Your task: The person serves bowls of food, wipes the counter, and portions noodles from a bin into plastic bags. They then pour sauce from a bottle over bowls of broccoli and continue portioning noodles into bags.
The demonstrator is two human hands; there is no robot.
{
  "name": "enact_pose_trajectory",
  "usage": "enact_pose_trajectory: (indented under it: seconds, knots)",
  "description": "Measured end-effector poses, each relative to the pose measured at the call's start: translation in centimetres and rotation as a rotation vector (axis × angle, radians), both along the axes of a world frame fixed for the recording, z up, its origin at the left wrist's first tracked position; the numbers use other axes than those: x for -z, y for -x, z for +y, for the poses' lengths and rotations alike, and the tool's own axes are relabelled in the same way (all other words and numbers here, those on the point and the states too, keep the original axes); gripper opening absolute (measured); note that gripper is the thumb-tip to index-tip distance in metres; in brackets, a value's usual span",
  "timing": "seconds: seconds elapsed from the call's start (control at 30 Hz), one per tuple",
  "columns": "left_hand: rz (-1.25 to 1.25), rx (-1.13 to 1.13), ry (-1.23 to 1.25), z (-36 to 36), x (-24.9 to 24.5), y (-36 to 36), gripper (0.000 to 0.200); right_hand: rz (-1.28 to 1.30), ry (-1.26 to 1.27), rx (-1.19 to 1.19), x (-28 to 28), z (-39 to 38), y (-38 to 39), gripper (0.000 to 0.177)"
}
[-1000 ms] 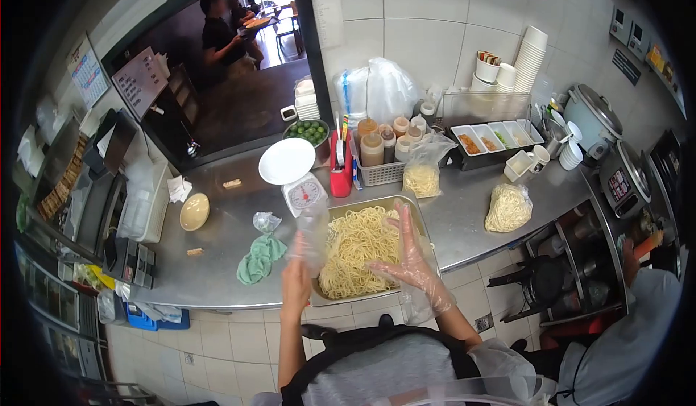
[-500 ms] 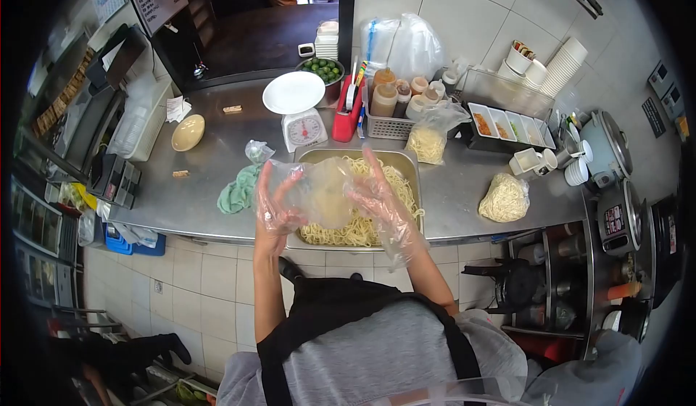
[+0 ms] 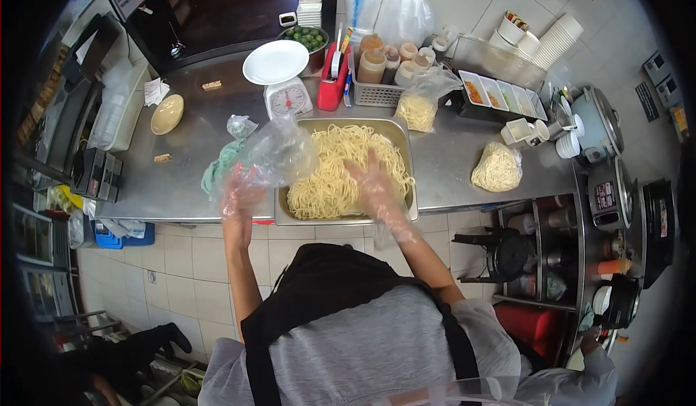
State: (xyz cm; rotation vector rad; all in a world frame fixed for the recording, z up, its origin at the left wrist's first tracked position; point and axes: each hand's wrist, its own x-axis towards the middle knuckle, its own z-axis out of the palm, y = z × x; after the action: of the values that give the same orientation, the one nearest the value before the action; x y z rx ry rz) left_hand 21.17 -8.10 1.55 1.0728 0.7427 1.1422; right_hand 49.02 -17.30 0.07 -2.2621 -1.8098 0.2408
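A metal tray (image 3: 341,222) full of yellow noodles (image 3: 326,167) sits at the counter's front edge. In a clear plastic glove, my left hand (image 3: 243,192) is left of the tray, closed on a clear plastic bag (image 3: 286,151) that hangs over the tray's left side. My right hand (image 3: 375,188), gloved too, has its fingers spread over the right part of the noodles, fingertips right at them. A green cloth (image 3: 217,168) lies beside my left hand, partly behind the bag.
Behind the tray stand a dial scale (image 3: 288,100) bearing a white plate (image 3: 275,61), a red tape dispenser (image 3: 333,87) and a basket (image 3: 377,96) of bottles. Noodle bags (image 3: 497,168) lie at right. Another person's sleeve (image 3: 580,380) shows lower right.
My hands have moved apart. The left carried the bag leftward off the noodles; the right came down over the noodles, fingers spread. The whole view has shifted slightly.
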Motion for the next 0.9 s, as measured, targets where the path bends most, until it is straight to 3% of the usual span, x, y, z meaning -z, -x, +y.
enact_pose_trajectory:
  seconds: [0.13,0.3,0.4,0.43,0.5,0.57,0.67,0.77,0.83,0.9]
  knots:
    - [-0.123,0.171,0.037,0.3,-1.7,-0.2,0.091,0.319,-0.232,-0.133,2.8,2.5,-5.3,0.061]
    - [-0.193,0.180,0.005,0.4,-3.0,1.8,0.089,0.511,-0.241,-0.068,-7.1,3.4,-4.3,0.058]
    - [-0.364,0.272,0.151,0.9,-2.1,2.1,0.084,0.349,-0.174,-0.006,-6.9,4.0,-1.9,0.065]
    - [-0.454,0.312,0.218,0.9,-1.5,1.8,0.082,0.201,-0.161,-0.149,-5.6,4.4,-1.7,0.075]
    - [-0.628,0.382,0.388,0.3,-0.8,0.0,0.078,-0.042,0.027,-0.210,-1.4,3.9,-1.8,0.080]
    - [-0.799,0.464,0.525,0.3,-0.8,-2.1,0.070,-0.192,0.175,-0.227,-4.3,3.9,-0.2,0.089]
    - [-0.879,0.484,0.654,0.8,0.0,-4.5,0.066,-0.130,-0.070,-0.095,-10.6,2.3,3.1,0.083]
    - [-0.797,0.493,0.632,0.9,0.0,-6.6,0.061,0.249,-0.184,-0.302,-10.1,2.3,5.3,0.065]
    - [-0.810,0.484,0.646,1.3,1.1,-7.4,0.062,0.339,-0.354,-0.274,-7.9,3.1,7.9,0.043]
    - [-0.729,0.458,0.570,0.6,1.9,-7.3,0.061,0.486,-0.516,-0.183,-6.1,2.7,9.4,0.034]
